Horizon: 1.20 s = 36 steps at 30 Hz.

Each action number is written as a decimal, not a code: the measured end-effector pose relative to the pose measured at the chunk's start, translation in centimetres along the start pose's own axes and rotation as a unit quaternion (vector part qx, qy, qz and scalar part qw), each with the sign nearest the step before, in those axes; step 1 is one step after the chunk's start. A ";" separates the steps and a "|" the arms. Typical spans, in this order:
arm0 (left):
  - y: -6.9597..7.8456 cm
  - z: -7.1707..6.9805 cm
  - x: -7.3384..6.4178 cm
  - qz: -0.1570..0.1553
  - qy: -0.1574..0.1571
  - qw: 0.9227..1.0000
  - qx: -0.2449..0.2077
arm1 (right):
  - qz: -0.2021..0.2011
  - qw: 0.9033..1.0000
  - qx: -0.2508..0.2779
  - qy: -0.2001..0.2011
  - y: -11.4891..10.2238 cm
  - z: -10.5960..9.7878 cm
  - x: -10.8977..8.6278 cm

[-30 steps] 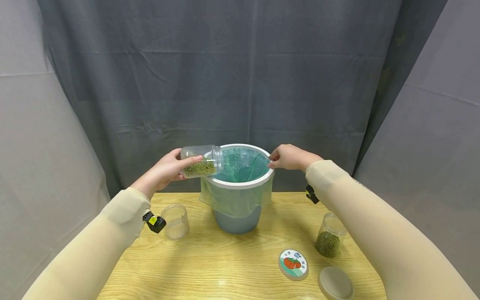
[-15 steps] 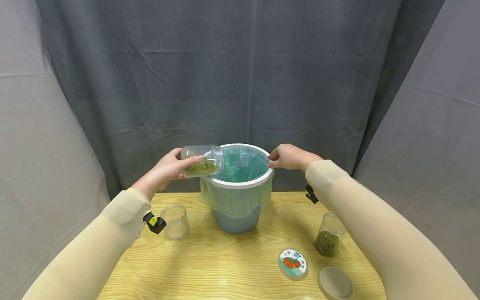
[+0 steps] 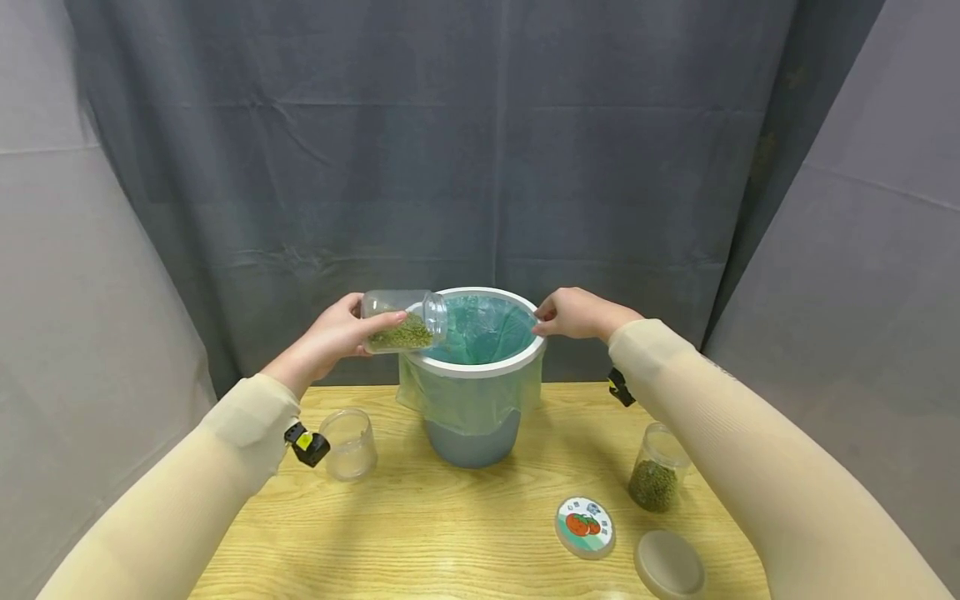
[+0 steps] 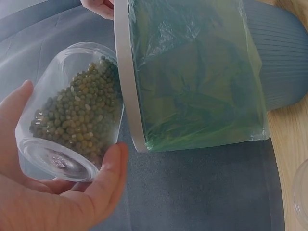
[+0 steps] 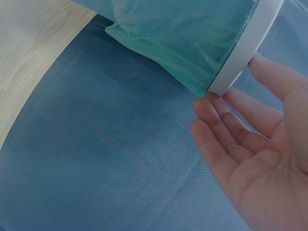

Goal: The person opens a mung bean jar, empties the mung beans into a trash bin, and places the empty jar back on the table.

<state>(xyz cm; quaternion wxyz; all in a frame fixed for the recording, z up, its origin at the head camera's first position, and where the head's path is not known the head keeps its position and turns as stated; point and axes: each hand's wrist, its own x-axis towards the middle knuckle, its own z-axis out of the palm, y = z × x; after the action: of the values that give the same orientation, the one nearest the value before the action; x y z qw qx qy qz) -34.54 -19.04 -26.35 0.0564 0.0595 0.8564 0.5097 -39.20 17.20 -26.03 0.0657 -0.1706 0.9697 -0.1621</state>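
Observation:
A clear jar (image 3: 402, 323) of green mung beans (image 4: 79, 113) lies on its side at the left rim of a grey trash bin (image 3: 472, 440). My left hand (image 3: 337, 337) grips it round the base end, its mouth over the rim. A thin green bag lines the bin and folds down outside, under a white rim ring (image 3: 480, 369). My right hand (image 3: 581, 315) holds the rim's right side, thumb on one face and fingertips on the other, as the right wrist view shows. The beans stay in the jar's lower side.
An open, clear, beanless jar (image 3: 350, 444) stands left of the bin. Another jar (image 3: 658, 468) with mung beans stands at the right, near the right sleeve. Before it lie a lid with a tomato picture (image 3: 585, 527) and a plain beige lid (image 3: 670, 565) on the wooden table (image 3: 420, 533).

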 end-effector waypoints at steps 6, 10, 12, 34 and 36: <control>0.4 -0.2 0.0 0.000 0.005 1.000 0.008 | -0.001 1.000 0.004 0.001 -0.1 0.0 -0.1; 0.7 -0.3 -0.2 -0.002 0.002 1.000 0.010 | 0.001 1.000 0.008 0.002 0.0 0.2 0.0; 0.8 -0.4 -0.2 -0.002 0.000 1.000 0.012 | -0.001 1.000 0.006 0.004 0.1 0.2 0.1; 0.8 -0.7 -0.4 0.006 -0.002 1.000 0.017 | -0.008 1.000 0.017 0.005 -0.1 0.4 0.2; 0.9 -0.8 -0.4 0.008 -0.002 1.000 0.017 | -0.010 1.000 0.016 0.004 -0.1 0.3 0.1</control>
<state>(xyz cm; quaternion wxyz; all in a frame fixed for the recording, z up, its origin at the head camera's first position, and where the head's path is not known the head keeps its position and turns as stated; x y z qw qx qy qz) -34.25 -19.36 -25.19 0.0531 0.0680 0.8646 0.4951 -39.22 16.99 -26.33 0.0627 -0.1781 0.9656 -0.1786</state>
